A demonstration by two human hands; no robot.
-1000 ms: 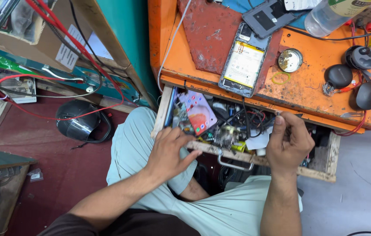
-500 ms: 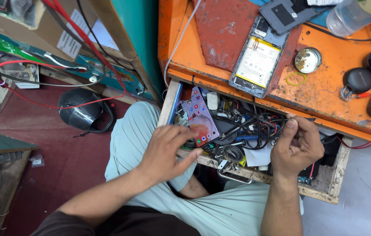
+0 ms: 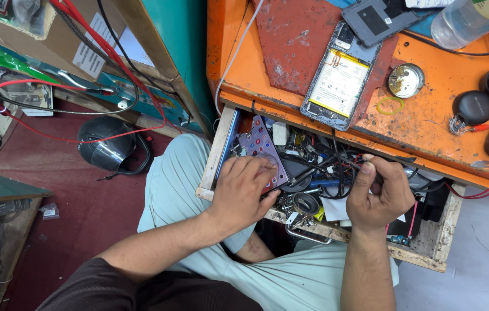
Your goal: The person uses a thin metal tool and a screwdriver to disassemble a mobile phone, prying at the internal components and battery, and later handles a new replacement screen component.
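Note:
An open wooden drawer (image 3: 424, 258) under the orange workbench (image 3: 429, 126) is packed with cables, small parts and tools. My left hand (image 3: 243, 193) rests in its left part, fingers lying on a purple sheet dotted with round stickers (image 3: 260, 147). My right hand (image 3: 378, 193) is curled further right in the drawer, fingertips pinched among black wires (image 3: 336, 167); whether it grips one is unclear. An opened phone with its battery showing (image 3: 339, 78) lies on the bench above.
A phone back cover (image 3: 380, 20), a plastic bottle (image 3: 463, 20), a round metal tin (image 3: 406, 80) and black round devices (image 3: 474, 106) sit on the bench. A black helmet (image 3: 109, 147) lies on the red floor at left. Red cables cross the shelf.
My left hand has moved right and up onto the purple sheet. My right hand has dipped deeper among the wires. The view shifted slightly.

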